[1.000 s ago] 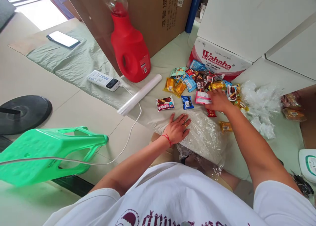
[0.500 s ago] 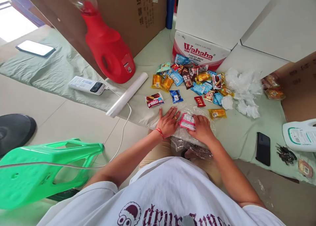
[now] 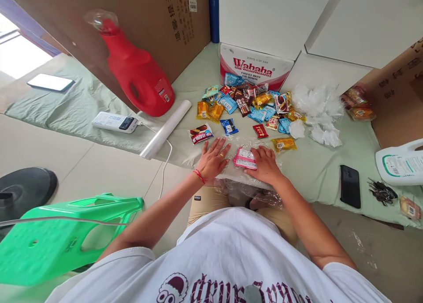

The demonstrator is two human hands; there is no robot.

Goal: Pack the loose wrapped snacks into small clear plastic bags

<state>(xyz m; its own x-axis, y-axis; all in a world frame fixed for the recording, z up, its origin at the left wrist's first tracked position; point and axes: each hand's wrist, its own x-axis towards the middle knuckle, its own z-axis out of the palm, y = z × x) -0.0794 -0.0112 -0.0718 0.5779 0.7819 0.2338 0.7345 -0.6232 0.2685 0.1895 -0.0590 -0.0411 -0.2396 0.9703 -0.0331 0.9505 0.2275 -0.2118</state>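
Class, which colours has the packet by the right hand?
The packet is pink and white; head view.

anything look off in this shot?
Nothing spilled that I can see. Slightly odd: clear film under the pink packet droops over the edge of the table; crumpled plastic sits loose beside the snack pile, looking like discarded wrapping.

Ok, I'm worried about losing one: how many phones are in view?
2: a black phone lies well right of the right hand; a bright-screened phone lies far left, beyond the power bank. More could be hidden.
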